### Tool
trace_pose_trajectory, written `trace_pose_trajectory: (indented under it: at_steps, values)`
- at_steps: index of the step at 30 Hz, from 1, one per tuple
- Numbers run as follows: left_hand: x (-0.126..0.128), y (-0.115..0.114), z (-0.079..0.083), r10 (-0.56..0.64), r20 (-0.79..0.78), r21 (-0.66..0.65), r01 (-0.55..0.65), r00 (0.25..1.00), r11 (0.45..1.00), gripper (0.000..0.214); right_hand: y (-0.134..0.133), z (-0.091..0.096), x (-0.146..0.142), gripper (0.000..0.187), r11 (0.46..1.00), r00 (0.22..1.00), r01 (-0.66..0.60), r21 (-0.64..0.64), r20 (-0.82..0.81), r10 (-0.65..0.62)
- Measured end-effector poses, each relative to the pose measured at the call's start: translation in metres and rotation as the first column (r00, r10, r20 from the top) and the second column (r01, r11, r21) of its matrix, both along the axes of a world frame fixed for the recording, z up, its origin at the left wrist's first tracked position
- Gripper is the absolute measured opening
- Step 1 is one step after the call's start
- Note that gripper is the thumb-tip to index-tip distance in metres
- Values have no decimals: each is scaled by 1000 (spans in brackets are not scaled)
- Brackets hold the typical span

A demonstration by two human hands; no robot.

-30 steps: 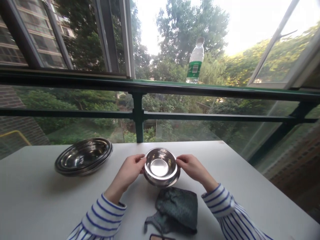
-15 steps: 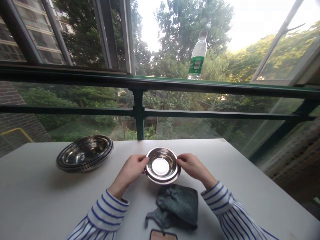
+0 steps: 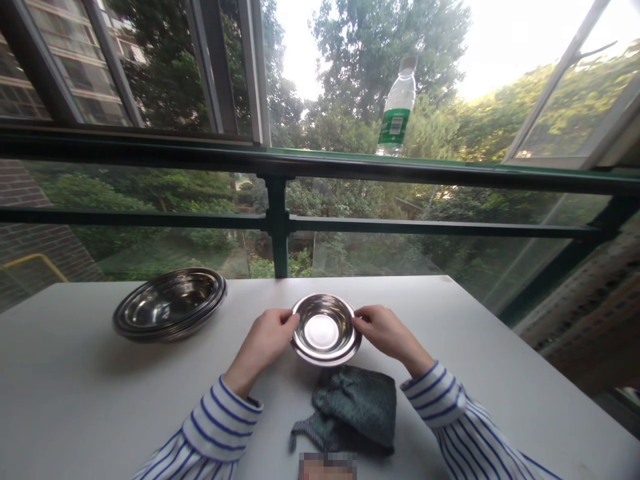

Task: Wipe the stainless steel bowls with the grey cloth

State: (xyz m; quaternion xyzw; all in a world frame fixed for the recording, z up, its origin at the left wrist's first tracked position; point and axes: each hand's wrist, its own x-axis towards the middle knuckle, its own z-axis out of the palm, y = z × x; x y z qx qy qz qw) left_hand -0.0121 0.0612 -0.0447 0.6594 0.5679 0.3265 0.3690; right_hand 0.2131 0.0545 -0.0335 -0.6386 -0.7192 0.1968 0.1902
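A small shiny steel bowl (image 3: 324, 319) sits in front of me, and a second rim showing beneath it suggests another bowl nested under it. My left hand (image 3: 267, 337) pinches the rim on the left side, thumb on top and fingers curled below. On the opposite side my right hand (image 3: 385, 331) pinches the rim in the same way. Just below the bowl lies a crumpled dark grey-green cloth (image 3: 357, 407), touched by neither hand.
Several larger steel bowls (image 3: 170, 307) are stacked, tilted, on the left of the white table (image 3: 250, 433). A blurred-out object (image 3: 327, 467) lies at the near edge. Beyond the table runs a green railing (image 3: 280, 233), with a plastic bottle (image 3: 397, 117) standing on it.
Both hands keep their hold on the bowl's rim, almost unmoved. My left forearm has shifted slightly to the right, and the view has tilted a little.
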Motion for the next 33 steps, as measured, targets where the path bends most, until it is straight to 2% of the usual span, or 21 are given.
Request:
trace_pose_trajectory:
  at_steps: [16, 22, 33]
  values:
    - [1, -2, 3, 21, -32, 37, -20, 999, 999, 36, 0, 0, 0, 25, 999, 999, 39, 21, 4, -39]
    - [-6, 4, -1, 78, -32, 51, -76, 996, 996, 35, -1, 0, 0, 24, 999, 999, 49, 13, 5, -49]
    - [-11, 12, -13, 29, 41, -82, -25, 999, 996, 38, 4, -8, 6, 30, 994, 994, 111, -17, 1, -111]
